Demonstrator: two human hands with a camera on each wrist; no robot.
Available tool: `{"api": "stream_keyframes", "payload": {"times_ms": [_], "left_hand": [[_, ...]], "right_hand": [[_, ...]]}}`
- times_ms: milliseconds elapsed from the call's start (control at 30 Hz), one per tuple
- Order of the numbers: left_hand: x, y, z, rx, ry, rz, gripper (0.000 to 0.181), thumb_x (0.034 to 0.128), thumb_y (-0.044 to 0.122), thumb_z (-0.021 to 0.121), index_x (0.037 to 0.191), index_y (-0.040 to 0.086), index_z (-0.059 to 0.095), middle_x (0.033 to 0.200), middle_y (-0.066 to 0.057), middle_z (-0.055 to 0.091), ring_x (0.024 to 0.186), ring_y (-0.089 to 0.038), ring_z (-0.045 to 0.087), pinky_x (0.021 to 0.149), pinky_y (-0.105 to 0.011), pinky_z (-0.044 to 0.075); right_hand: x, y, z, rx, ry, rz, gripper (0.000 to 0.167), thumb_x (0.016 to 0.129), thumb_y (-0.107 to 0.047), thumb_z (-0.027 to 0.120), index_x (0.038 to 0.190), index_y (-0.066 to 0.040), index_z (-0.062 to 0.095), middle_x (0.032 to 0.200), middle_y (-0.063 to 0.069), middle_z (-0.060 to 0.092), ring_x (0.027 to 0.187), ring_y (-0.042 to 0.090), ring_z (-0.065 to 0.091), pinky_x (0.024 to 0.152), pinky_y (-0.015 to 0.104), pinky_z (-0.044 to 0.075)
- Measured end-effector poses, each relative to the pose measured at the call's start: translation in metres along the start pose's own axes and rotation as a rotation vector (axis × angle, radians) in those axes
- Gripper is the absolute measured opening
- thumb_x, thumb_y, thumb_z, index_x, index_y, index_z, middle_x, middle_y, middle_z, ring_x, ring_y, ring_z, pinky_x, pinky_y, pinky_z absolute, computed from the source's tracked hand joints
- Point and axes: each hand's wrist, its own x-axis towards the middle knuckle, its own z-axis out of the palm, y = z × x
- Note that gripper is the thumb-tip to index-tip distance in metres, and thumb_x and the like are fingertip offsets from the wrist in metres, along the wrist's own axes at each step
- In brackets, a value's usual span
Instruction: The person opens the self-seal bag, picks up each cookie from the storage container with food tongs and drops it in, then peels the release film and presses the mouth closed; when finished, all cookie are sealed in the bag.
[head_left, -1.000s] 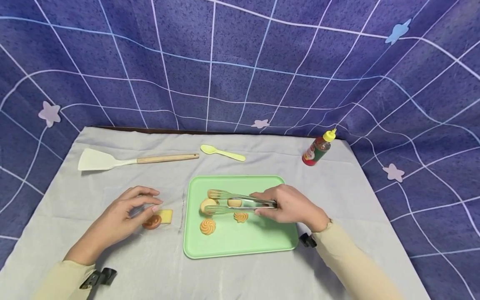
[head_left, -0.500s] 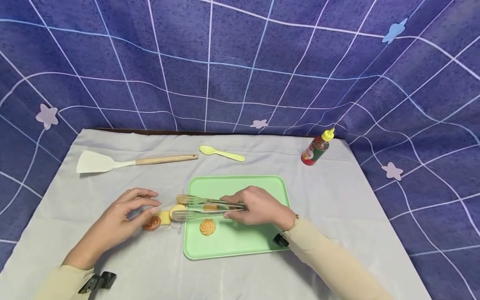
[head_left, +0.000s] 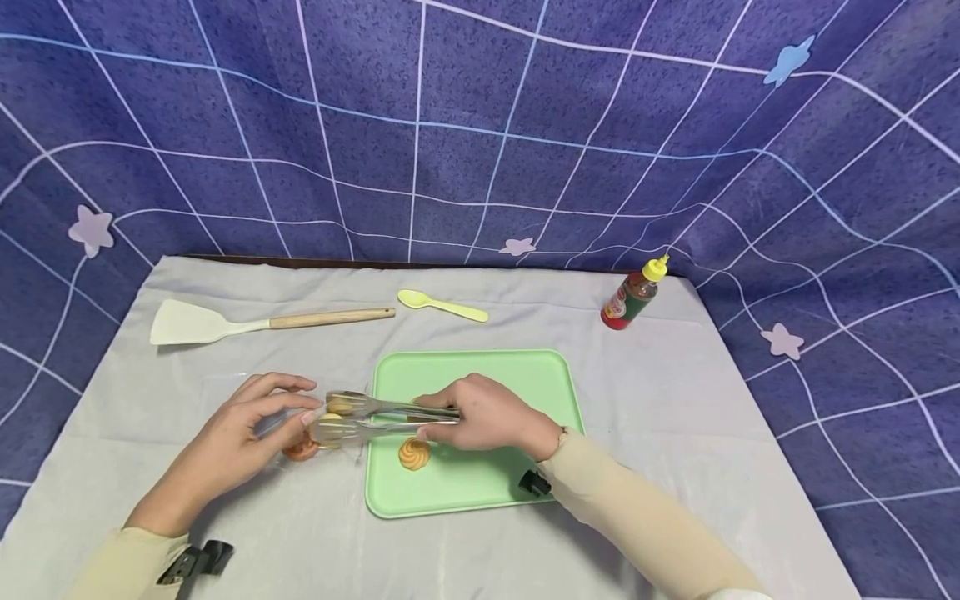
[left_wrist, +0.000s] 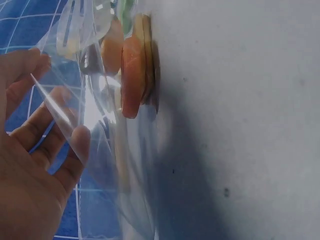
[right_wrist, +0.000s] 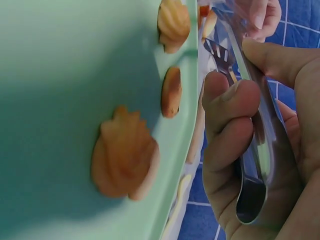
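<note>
Left hand (head_left: 255,421) loosely holding a clear bag (left_wrist: 102,175), right hand (head_left: 491,415) closed around tongs (right_wrist: 275,150).

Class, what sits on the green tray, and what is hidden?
Three cookies show; in the head view, the right hand and tongs hide part of the tray.

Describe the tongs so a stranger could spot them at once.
Start at the pale green tray. Across its left edge, the right hand holds the tongs, tips pointing toward the left hand. Unlike the white-bladed spatula and yellow spoon farther back, they are shiny metal with two arms.
</note>
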Motion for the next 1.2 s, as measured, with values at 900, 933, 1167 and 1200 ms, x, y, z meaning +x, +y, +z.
{"api": "stream_keyframes", "payload": {"times_ms": [900,933,1167,1200], "left_hand": [[0.001,0.0,-0.004,0.014,0.021,0.035,0.035,0.082,-0.005,0.082,0.107,0.02,0.077,0.126,0.003,0.062,0.119,-0.016,0.051,0.097,-0.012,0.032],[0.001,0.0,-0.004,0.013,0.02,0.034,0.035,0.0823,-0.005,0.082,0.107,0.019,0.077,0.126,0.003,0.062,0.119,-0.016,0.051,0.097,-0.013,0.032],[0.002,-0.004,-0.002,0.0,-0.006,0.006,0.026,0.0869,0.0,0.079,0.107,0.016,0.077,0.126,0.002,0.062,0.121,-0.014,0.049,0.1,-0.015,0.032],[0.002,-0.005,-0.002,0.001,-0.009,0.001,0.025,0.0872,0.001,0.079,0.107,0.016,0.077,0.126,0.002,0.062,0.121,-0.014,0.049,0.1,-0.015,0.032]], "right_hand": [[-0.003,-0.006,-0.003,0.055,-0.022,0.069,0.048,0.092,-0.046,0.074,0.132,-0.019,0.07,0.109,-0.011,0.074,0.047,0.002,0.021,0.045,0.022,0.027],[-0.007,-0.005,-0.005,0.058,-0.016,0.075,0.048,0.092,-0.046,0.075,0.132,-0.02,0.07,0.109,-0.011,0.074,0.048,0.001,0.025,0.046,0.021,0.03],[-0.054,0.018,-0.025,0.049,0.065,0.105,0.048,0.092,-0.048,0.075,0.132,-0.021,0.07,0.094,-0.015,0.073,0.053,0.0,0.041,0.051,0.023,0.04],[-0.063,0.022,-0.028,0.051,0.078,0.121,0.049,0.091,-0.048,0.075,0.133,-0.021,0.069,0.089,-0.016,0.071,0.051,0.0,0.039,0.05,0.023,0.039]]}}
